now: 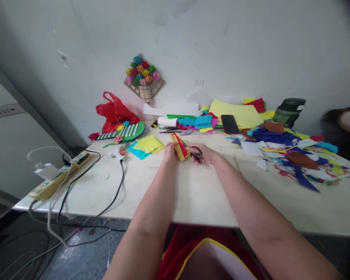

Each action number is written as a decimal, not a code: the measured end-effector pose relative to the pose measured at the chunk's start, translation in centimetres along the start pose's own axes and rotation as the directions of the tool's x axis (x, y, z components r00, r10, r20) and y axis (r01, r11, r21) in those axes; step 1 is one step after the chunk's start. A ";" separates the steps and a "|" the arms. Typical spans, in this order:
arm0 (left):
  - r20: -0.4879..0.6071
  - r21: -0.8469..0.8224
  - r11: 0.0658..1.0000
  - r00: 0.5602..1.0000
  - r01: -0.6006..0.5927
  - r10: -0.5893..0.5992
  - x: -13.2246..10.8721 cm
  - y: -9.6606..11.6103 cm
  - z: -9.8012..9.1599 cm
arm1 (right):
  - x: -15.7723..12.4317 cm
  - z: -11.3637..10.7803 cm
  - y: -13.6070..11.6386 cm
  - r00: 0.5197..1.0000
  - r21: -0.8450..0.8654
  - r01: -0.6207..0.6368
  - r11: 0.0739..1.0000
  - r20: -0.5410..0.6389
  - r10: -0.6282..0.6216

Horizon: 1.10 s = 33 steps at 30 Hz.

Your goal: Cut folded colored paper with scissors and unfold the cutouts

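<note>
My left hand (pixel 170 151) is closed on a folded strip of yellow and red paper (pixel 179 146), held just above the white table (pixel 198 194). My right hand (pixel 205 153) grips black-handled scissors (pixel 196 152), whose blades meet the right edge of the strip. Both forearms reach forward from the table's near edge. Just left of my left hand lie yellow and blue paper squares (pixel 147 146).
A glue gun (pixel 119 152) and its black cable lie left, with a power strip (pixel 60 175) at the left edge. Coloured paper scraps (pixel 294 155) cover the right side. A phone (pixel 229 123), a green jar (pixel 289 111), a red bag (pixel 115 112) and a paper-flower craft (pixel 144 77) are by the wall.
</note>
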<state>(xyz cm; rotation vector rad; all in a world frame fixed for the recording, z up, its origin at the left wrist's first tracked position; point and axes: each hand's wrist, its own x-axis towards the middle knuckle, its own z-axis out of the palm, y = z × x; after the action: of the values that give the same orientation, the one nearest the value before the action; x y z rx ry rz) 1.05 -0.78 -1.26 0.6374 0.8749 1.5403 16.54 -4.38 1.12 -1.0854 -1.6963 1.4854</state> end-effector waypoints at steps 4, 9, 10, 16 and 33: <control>0.050 -0.050 0.998 0.998 0.030 -0.027 -0.3 0.2 0.1 | 0.3 0.0 0.4 1.000 -0.010 0.029 1.000 -0.008 -0.029; 0.057 -0.086 0.990 0.993 0.112 -0.108 -0.9 0.6 0.5 | 0.7 -0.1 0.7 0.999 0.006 0.036 0.999 -0.019 -0.036; 0.056 -0.088 0.989 0.992 0.120 -0.115 -1.0 0.7 0.5 | 0.7 -0.1 0.7 0.999 0.011 0.035 0.999 -0.022 -0.035; 0.057 -0.090 0.985 0.989 0.145 -0.140 -1.1 0.8 0.8 | 0.8 -0.1 0.9 0.999 0.035 0.028 0.999 -0.036 -0.027; 0.033 -0.137 0.979 0.988 0.153 -0.150 -1.3 0.9 1.1 | 0.6 0.4 0.5 0.995 0.015 0.016 1.000 -0.094 -0.015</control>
<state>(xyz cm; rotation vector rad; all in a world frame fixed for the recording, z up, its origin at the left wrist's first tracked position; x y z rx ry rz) 1.62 -1.85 0.25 0.4753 0.7738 1.4399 16.01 -3.97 0.48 -1.1140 -1.6224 1.4128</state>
